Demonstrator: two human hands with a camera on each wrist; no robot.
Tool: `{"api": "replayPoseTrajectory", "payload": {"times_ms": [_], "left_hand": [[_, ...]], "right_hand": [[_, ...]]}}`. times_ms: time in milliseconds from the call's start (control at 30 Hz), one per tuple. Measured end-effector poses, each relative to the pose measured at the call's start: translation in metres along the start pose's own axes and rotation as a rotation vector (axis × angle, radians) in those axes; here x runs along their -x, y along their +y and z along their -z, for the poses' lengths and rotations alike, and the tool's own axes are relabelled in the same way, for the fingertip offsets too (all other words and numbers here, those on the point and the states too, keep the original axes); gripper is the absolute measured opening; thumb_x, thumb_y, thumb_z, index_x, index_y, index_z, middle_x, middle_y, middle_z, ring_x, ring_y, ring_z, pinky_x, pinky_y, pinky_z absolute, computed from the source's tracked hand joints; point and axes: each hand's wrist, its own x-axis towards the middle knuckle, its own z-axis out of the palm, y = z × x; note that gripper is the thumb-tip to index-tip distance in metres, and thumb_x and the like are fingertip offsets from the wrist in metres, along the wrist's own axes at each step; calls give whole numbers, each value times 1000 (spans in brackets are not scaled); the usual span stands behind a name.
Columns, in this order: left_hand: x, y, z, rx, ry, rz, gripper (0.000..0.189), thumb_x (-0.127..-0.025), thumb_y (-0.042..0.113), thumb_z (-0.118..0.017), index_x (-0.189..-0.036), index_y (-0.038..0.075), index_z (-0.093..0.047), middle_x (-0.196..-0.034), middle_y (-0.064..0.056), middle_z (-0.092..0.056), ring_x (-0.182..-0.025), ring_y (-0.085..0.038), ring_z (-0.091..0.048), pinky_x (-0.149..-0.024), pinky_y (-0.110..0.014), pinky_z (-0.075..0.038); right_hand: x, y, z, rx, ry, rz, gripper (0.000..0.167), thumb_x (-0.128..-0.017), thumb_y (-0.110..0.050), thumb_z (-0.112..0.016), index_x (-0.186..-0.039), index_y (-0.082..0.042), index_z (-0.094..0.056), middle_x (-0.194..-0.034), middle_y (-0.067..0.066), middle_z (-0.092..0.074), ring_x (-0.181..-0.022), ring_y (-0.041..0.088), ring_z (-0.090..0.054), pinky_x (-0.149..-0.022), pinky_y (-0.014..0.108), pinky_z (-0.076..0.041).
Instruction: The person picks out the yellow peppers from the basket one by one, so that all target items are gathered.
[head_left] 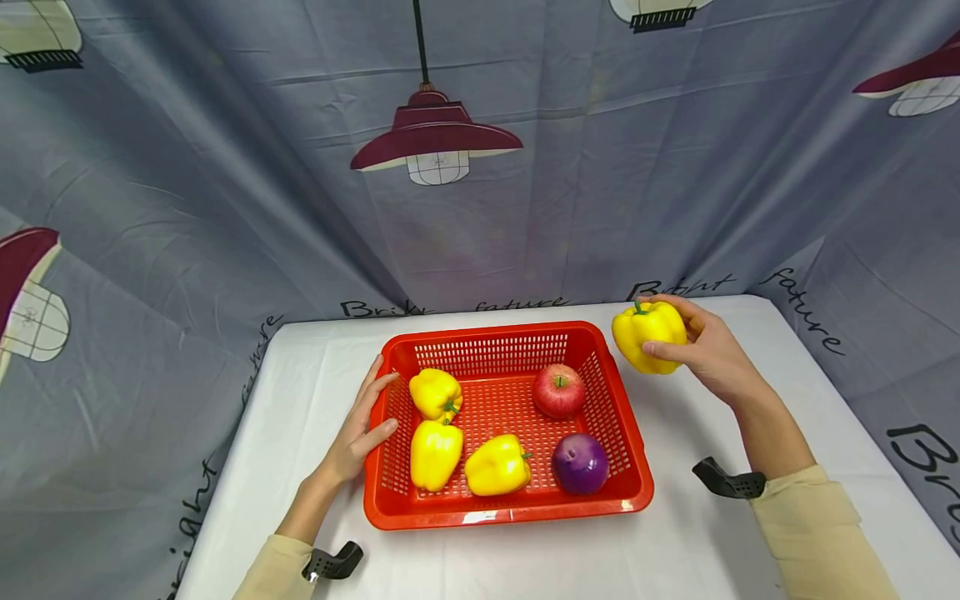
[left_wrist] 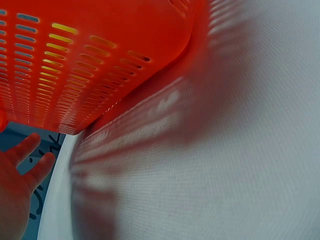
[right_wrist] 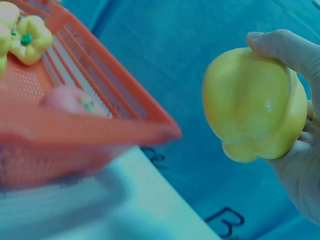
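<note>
A red perforated plastic basket (head_left: 420, 518) sits on the white table. My left hand (head_left: 356, 435) rests at its left rim, fingers extended and thumb reaching over the edge. Beyond the basket's back right corner, my right hand (head_left: 716, 352) holds a yellow bell pepper (head_left: 643, 340) above the table; thumb and fingers are around it in the right wrist view. Inside the basket, three yellow bell peppers lie at the left and middle: an upper one (head_left: 435, 393), a lower one (head_left: 435, 455) and a middle one (head_left: 497, 467). A red apple (head_left: 558, 392) and a round purple vegetable (head_left: 580, 464) are at the right.
The white tabletop (head_left: 570, 558) extends around the basket. Grey cloth (head_left: 300, 167) printed with lamps and lettering hangs behind and beside the table. A black strap-like device is on each wrist.
</note>
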Motion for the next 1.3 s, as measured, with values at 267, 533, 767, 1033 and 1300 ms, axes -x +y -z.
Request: {"api": "replayPoseTrajectory", "payload": {"times_ms": [267,533,767,1033,1300], "left_hand": [[0,1,0,-1,0,-5,64,-91,20,-54,-152,5,-39,-169,-1,-2,-151,-34,-13,-104,-31,-38],[0,2,0,7,-2,-8,63,-91,19,-55,-151,5,-39,-169,-1,-2,-151,-34,-12,-104,-34,-39],[0,2,0,-2,-8,-17,63,-91,19,-55,-151,5,-39,-169,-3,-1,-151,-34,-11,-107,-45,-37],[0,1,0,-1,-7,-13,64,-91,20,-55,-151,6,-39,-169,-2,-2,-151,-34,-11,-107,-36,-37],[1,0,0,1,1,-8,64,-91,20,-54,-151,5,-39,-169,-1,-2,-151,-34,-14,-104,-38,-40]], "right_hand": [[8,31,17,28,35,-63,69,-93,-23,-74,-152,-9,-40,-135,3,-48,-111,21,-47,-83,15,-49],[14,62,18,45,67,-152,71,-93,-28,-74,-152,-8,-39,-135,5,-47,-109,22,-45,-80,15,-49],[18,83,9,76,82,-163,75,-92,-31,-75,-152,-5,-38,-136,10,-47,-109,23,-45,-80,14,-47],[20,100,-5,109,114,-161,78,-92,-36,-75,-152,-4,-39,-142,18,-47,-111,25,-46,-82,15,-43],[21,114,-18,106,145,-208,84,-91,-38,-75,-154,-1,-34,-149,23,-42,-120,33,-43,-89,26,-41]]}}
